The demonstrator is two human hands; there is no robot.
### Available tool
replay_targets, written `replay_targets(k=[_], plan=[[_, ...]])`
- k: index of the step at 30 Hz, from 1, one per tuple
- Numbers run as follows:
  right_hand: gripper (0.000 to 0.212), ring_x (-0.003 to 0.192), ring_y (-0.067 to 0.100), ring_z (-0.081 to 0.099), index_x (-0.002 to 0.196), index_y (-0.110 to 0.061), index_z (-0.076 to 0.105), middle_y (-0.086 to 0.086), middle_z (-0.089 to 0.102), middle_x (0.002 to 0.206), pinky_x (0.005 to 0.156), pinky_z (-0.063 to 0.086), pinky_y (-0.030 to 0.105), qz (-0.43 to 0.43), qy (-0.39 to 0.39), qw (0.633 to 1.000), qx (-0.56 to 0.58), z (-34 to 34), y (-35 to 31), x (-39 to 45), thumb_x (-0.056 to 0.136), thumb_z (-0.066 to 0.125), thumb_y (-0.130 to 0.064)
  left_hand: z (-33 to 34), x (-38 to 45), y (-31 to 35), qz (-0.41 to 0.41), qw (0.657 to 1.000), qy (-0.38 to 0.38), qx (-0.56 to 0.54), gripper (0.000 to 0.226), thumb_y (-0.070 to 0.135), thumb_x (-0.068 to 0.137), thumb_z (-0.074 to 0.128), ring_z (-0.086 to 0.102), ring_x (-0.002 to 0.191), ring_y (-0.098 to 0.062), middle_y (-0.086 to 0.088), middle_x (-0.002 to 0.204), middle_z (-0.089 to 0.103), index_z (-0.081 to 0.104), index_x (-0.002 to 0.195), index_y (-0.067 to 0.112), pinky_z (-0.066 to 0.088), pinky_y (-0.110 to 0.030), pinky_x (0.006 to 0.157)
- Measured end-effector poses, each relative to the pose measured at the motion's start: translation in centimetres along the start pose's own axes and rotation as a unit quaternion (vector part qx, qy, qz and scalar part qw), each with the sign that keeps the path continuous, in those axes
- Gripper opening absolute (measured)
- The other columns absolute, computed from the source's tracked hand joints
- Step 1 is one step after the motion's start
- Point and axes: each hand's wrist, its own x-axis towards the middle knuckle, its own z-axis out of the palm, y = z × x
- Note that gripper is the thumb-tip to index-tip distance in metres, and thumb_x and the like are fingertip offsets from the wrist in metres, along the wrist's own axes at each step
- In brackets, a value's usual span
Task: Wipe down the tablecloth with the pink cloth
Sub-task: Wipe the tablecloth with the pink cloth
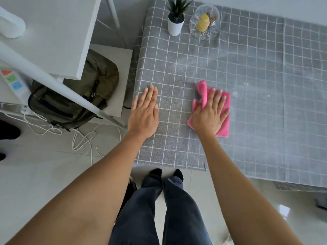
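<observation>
The fingers (218, 98) of the right hand (209, 114) lay straight and spread, pressing the pink cloth (224, 124) flat against the grey checked tablecloth (256, 76); the thumb seemed tucked beside a bunched fold at the cloth's far-left corner, though a true pinch could not be told. The left hand (144, 113) also lay flat with straight fingers, holding nothing, braced on the tablecloth near its left edge.

The tablecloth stretched broadly to the right and away from the cloth, and that area carried pale smears and specks, so the unwiped ground probably lay rightward of the right hand. The cloth's longer side ran roughly away from the person, which would suit a sideways sweep. The right hand, already on the cloth, was the one placed to make it.

At the far edge stood a small potted plant (175, 20) and, just beside it, a glass bowl (205, 22) with something yellow inside; both were well apart from the cloth and would matter only to a long forward stroke. A green backpack (76, 92) sat off the table to the left.
</observation>
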Motion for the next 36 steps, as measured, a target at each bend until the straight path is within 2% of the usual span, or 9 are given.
replay_targets(k=[6, 8, 12, 17, 19, 25, 29, 33, 36], plan=[[0.064, 0.147, 0.019, -0.010, 0.153, -0.024, -0.002, -0.002, -0.007, 0.161, 0.117, -0.005, 0.053, 0.090, 0.041, 0.995, 0.026, -0.6, 1.5, -0.3, 0.098, 0.022, -0.047, 0.0, 0.0, 0.0, -0.001, 1.000, 0.006, -0.006, 0.054, 0.030, 0.101, 0.011, -0.003, 0.147, -0.013, 0.002, 0.160, -0.001, 0.000, 0.152, 0.017, 0.004, -0.038, 0.121], [0.065, 0.147, 0.020, -0.011, 0.152, -0.026, -0.004, -0.003, -0.008, 0.160, 0.117, -0.009, 0.051, 0.049, 0.025, 0.998, 0.010, -0.1, -0.1, -1.1, 0.097, 0.019, -0.051, 0.0, 0.0, 0.1, -0.002, 1.000, 0.008, -0.008, 0.054, 0.030, 0.101, 0.011, -0.002, 0.147, -0.012, 0.002, 0.160, 0.000, 0.002, 0.152, 0.016, 0.005, -0.038, 0.121], [0.066, 0.146, 0.019, -0.012, 0.152, -0.030, -0.005, -0.006, -0.009, 0.159, 0.115, -0.016, 0.045, -0.109, -0.018, 0.994, -0.026, 1.8, -4.0, -4.0, 0.093, 0.010, -0.056, 0.0, 0.1, 0.0, 0.002, 1.000, 0.012, -0.009, 0.054, 0.029, 0.101, 0.016, 0.001, 0.147, -0.013, 0.001, 0.160, 0.005, 0.007, 0.153, 0.015, 0.006, -0.038, 0.121], [0.068, 0.147, 0.014, -0.006, 0.152, -0.033, 0.005, -0.010, 0.001, 0.160, 0.118, -0.009, 0.045, -0.176, -0.042, 0.984, -0.009, 1.4, -3.1, -3.7, 0.087, 0.008, -0.054, 0.0, 0.0, 0.1, 0.004, 1.000, 0.009, -0.012, 0.053, 0.028, 0.102, 0.017, 0.002, 0.147, -0.013, 0.001, 0.160, 0.005, 0.007, 0.153, 0.015, 0.003, -0.036, 0.120], [0.067, 0.147, 0.014, -0.007, 0.152, -0.033, 0.003, -0.010, -0.001, 0.160, 0.118, -0.009, 0.044, -0.153, -0.032, 0.988, -0.010, 0.7, -1.1, -2.8, 0.088, 0.010, -0.051, -0.1, -0.1, 0.1, 0.000, 1.000, 0.006, -0.019, 0.053, 0.028, 0.101, 0.015, 0.000, 0.147, -0.012, 0.002, 0.160, 0.003, 0.005, 0.153, 0.017, 0.000, -0.035, 0.120], [0.064, 0.147, 0.015, -0.010, 0.150, -0.029, -0.009, -0.006, -0.008, 0.160, 0.118, -0.007, 0.046, 0.028, -0.003, 1.000, -0.011, -1.4, 5.1, -0.7, 0.098, 0.026, -0.038, 0.0, 0.0, 0.0, -0.003, 1.000, 0.006, -0.016, 0.054, 0.030, 0.101, 0.011, -0.004, 0.147, -0.011, 0.002, 0.160, -0.002, 0.000, 0.152, 0.017, -0.003, -0.034, 0.120], [0.064, 0.147, 0.019, -0.010, 0.152, -0.025, -0.005, -0.003, -0.008, 0.160, 0.118, -0.007, 0.049, 0.067, 0.018, 0.998, -0.001, -0.9, 3.4, -1.4, 0.098, 0.019, -0.050, 0.1, 0.0, 0.1, -0.008, 1.000, 0.008, -0.013, 0.054, 0.030, 0.101, 0.010, -0.003, 0.147, -0.012, 0.001, 0.160, -0.002, 0.000, 0.152, 0.017, 0.000, -0.036, 0.121], [0.068, 0.145, 0.021, -0.017, 0.150, -0.027, -0.016, -0.001, -0.019, 0.157, 0.117, -0.010, 0.047, -0.023, -0.025, 0.999, -0.040, 0.5, 0.0, -3.6, 0.092, 0.003, -0.058, 0.1, 0.1, 0.2, -0.010, 1.000, 0.008, -0.010, 0.055, 0.030, 0.100, 0.012, -0.002, 0.147, -0.012, 0.000, 0.160, -0.001, 0.001, 0.153, 0.016, 0.002, -0.038, 0.121], [0.069, 0.145, 0.019, -0.017, 0.151, -0.027, -0.011, -0.003, -0.015, 0.158, 0.116, -0.014, 0.044, -0.117, -0.039, 0.992, -0.038, 1.9, -2.5, -5.9, 0.091, 0.002, -0.059, 0.0, 0.1, 0.2, -0.007, 1.000, 0.007, -0.013, 0.055, 0.029, 0.100, 0.014, -0.001, 0.147, -0.012, 0.000, 0.160, 0.001, 0.004, 0.153, 0.015, 0.001, -0.036, 0.120]])
